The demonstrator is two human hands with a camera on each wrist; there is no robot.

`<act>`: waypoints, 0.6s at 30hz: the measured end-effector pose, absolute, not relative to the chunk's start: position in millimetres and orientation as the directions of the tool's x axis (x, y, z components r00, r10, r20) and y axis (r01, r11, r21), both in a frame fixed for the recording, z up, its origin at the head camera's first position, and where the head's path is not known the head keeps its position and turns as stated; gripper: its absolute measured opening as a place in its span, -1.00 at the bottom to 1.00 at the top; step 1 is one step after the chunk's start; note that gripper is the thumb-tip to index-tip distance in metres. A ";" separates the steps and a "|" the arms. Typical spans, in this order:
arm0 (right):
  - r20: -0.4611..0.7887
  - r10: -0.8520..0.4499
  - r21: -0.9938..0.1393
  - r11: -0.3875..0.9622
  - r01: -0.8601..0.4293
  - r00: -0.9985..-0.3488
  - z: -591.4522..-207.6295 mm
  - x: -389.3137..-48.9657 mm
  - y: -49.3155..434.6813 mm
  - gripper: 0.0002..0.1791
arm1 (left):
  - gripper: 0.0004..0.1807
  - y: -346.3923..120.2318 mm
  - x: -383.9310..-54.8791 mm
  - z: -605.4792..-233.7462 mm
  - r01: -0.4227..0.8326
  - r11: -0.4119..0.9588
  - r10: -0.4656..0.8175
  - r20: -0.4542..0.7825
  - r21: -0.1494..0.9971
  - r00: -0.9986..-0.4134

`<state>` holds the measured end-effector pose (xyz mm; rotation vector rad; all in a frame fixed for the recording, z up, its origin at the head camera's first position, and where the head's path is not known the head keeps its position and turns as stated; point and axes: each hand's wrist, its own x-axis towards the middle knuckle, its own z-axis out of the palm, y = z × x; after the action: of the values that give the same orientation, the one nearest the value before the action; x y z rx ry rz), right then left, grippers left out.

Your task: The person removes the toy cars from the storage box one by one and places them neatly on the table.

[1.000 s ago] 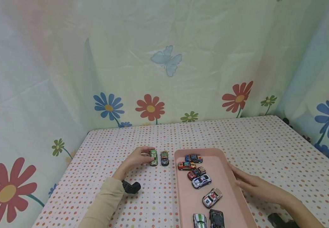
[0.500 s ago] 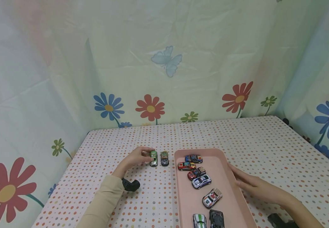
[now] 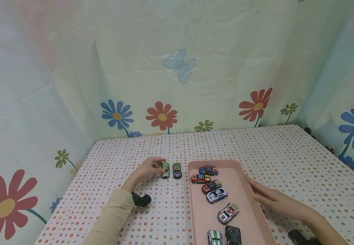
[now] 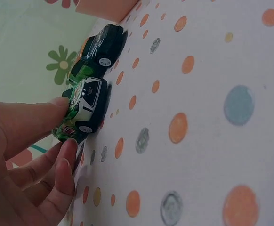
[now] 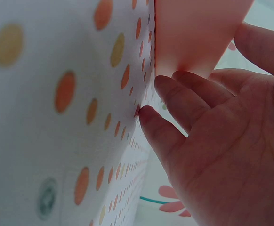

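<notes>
My left hand pinches a green toy car that rests on the dotted tabletop. In the left wrist view the thumb lies on top of the green car and the other fingers are at its side. Just right of it stands a dark toy car with green and orange markings. A pink tray holds several toy cars, among them a white and purple one and a black one. With fingers fairly straight, my right hand rests against the tray's right outer wall.
The dotted tablecloth covers the table, with a flowered curtain behind and at both sides. A black device is worn at the left wrist, and another dark one shows by the right wrist.
</notes>
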<state>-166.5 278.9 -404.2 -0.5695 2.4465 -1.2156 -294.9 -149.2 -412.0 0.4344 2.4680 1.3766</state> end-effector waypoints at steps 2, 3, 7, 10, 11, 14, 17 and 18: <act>-0.128 -0.499 -0.815 0.545 -0.196 -0.857 -403.8 -166.6 279.2 -0.27 | -0.54 -148.4 -294.7 -411.1 0.132 0.512 0.391 -0.093 0.849 -0.916; -0.128 -0.499 -0.817 0.543 -0.194 -0.857 -403.7 -166.8 279.2 -0.27 | -0.55 -148.0 -294.7 -410.6 0.137 0.519 0.391 -0.092 0.844 -0.916; -0.135 -0.498 -0.817 0.545 -0.188 -0.857 -403.9 -166.5 278.8 -0.27 | -0.56 -148.0 -294.9 -410.6 0.165 0.535 0.410 -0.083 0.829 -0.908; -0.141 -0.495 -0.807 0.559 -0.190 -0.857 -403.4 -166.0 278.0 -0.27 | -0.53 -147.9 -295.4 -411.0 0.196 0.548 0.423 -0.068 0.813 -0.904; -0.138 -0.496 -0.806 0.559 -0.194 -0.857 -403.6 -166.0 277.6 -0.27 | -0.51 -147.8 -295.3 -411.0 0.206 0.554 0.426 -0.062 0.807 -0.903; -0.141 -0.482 -0.801 0.569 -0.187 -0.864 -403.3 -165.9 276.3 -0.27 | -0.45 -146.5 -294.0 -409.1 0.223 0.567 0.415 -0.042 0.793 -0.909; -0.141 -0.469 -0.804 0.568 -0.176 -0.872 -404.2 -166.1 276.1 -0.26 | -0.41 -143.0 -291.5 -404.8 0.231 0.576 0.394 -0.019 0.784 -0.919; -0.147 -0.460 -0.803 0.573 -0.166 -0.875 -404.3 -166.2 276.1 -0.26 | -0.41 -141.3 -290.1 -403.2 0.233 0.579 0.383 -0.009 0.782 -0.924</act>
<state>-166.2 276.1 -404.3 -0.5109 2.4675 -1.2078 -290.1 -141.3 -403.2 0.5181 2.6308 1.2640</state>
